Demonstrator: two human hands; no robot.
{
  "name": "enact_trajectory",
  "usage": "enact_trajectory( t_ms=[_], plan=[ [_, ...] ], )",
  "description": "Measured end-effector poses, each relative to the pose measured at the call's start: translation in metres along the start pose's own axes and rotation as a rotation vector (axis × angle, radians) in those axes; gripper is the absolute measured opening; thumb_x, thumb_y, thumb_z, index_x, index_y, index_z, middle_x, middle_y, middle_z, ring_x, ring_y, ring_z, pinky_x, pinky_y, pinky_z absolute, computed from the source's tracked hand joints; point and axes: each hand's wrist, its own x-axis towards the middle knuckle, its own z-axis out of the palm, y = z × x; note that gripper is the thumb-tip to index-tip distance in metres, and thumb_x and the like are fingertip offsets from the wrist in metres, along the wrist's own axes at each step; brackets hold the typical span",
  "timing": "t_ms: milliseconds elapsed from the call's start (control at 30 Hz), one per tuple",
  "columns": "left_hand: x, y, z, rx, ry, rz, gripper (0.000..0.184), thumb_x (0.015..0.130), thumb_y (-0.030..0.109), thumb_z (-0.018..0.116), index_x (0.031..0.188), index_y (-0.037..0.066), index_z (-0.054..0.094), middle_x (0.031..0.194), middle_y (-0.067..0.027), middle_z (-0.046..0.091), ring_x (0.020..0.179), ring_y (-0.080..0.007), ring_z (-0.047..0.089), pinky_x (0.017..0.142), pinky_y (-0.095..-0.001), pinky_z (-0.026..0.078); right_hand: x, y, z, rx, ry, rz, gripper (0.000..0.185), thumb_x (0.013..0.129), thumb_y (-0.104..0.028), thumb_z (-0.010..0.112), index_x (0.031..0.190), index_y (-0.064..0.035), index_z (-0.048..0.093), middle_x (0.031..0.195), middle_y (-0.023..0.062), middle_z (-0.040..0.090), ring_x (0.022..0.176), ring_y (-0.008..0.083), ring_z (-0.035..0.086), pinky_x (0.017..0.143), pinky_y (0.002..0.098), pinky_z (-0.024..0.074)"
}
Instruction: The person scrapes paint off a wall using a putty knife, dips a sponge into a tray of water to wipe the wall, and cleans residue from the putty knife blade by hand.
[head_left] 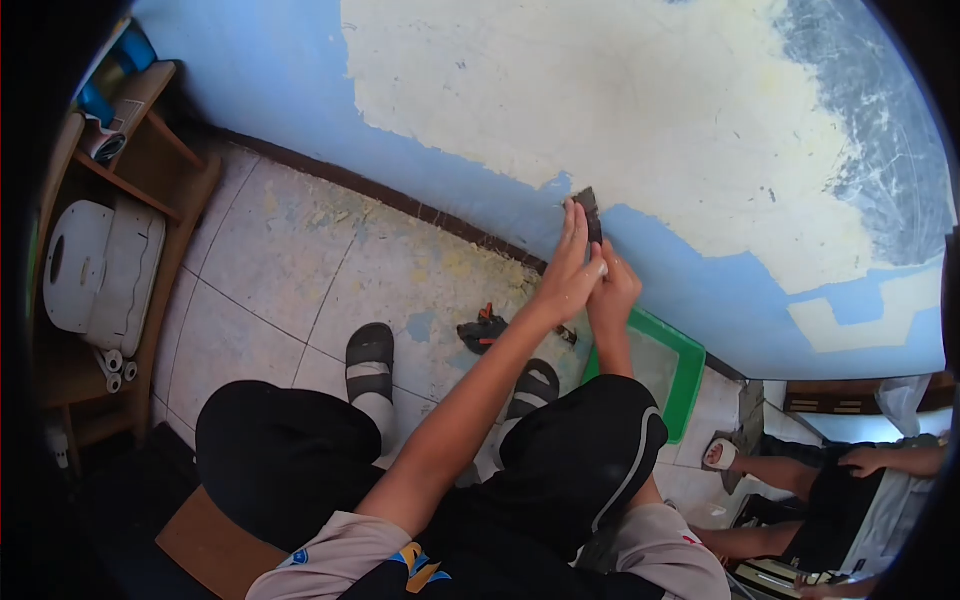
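A scraper [590,212] with a dark flat blade is pressed to the wall, its edge at the border between blue paint and the bare cream patch. My right hand [613,290] is closed around its lower end, which the fingers mostly hide. Against its left side lies my left hand [568,275], fingers straight along the blade and thumb across the lower end, so both hands grip it. Peeling blue paint [640,235] surrounds the blade on the wall [600,100].
Paint flakes [450,262] litter the tiled floor along the dark skirting. A green tray [690,385] stands below my hands, and a black-and-red object [483,330] lies near my feet. Wooden shelves [165,260] stand at left. Another person [840,500] sits at lower right.
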Motion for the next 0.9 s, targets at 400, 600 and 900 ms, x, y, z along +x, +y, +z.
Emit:
enact_trajectory(
  t_ms=[400, 600, 900],
  plan=[
    [-0.001, 0.007, -0.001, -0.044, -0.041, -0.044, 0.084, 0.090, 0.016, 0.044, 0.157, -0.002, -0.005, 0.165, -0.0224, -0.011, 0.153, -0.0323, -0.006, 0.123, -0.0409, 0.006, -0.001, -0.002, -0.010, -0.053, -0.002, -0.059, 0.022, 0.088, -0.007, 0.070, 0.106, 0.0051, 0.070, 0.077, 0.0195, 0.067, 0.062, 0.0307, 0.063, 0.058, 0.0376, 0.0494],
    [0.003, 0.003, -0.002, -0.026, -0.028, -0.022, 0.086, 0.090, 0.017, 0.045, 0.156, -0.003, -0.006, 0.165, -0.0219, -0.011, 0.154, -0.0323, -0.006, 0.123, -0.0402, 0.006, 0.013, -0.009, -0.010, -0.126, -0.030, -0.030, 0.020, 0.089, -0.007, 0.069, 0.105, 0.0045, 0.071, 0.077, 0.0196, 0.066, 0.062, 0.0329, 0.063, 0.057, 0.0380, 0.0492],
    [0.000, 0.012, 0.000, -0.012, -0.035, -0.040, 0.087, 0.090, 0.019, 0.047, 0.155, -0.007, -0.004, 0.163, -0.0271, -0.008, 0.153, -0.0335, -0.006, 0.123, -0.0398, 0.005, 0.015, -0.019, -0.013, -0.177, -0.041, -0.046, 0.021, 0.091, -0.012, 0.069, 0.105, 0.0031, 0.071, 0.071, 0.0177, 0.063, 0.058, 0.0321, 0.060, 0.055, 0.0383, 0.0473]
  ],
)
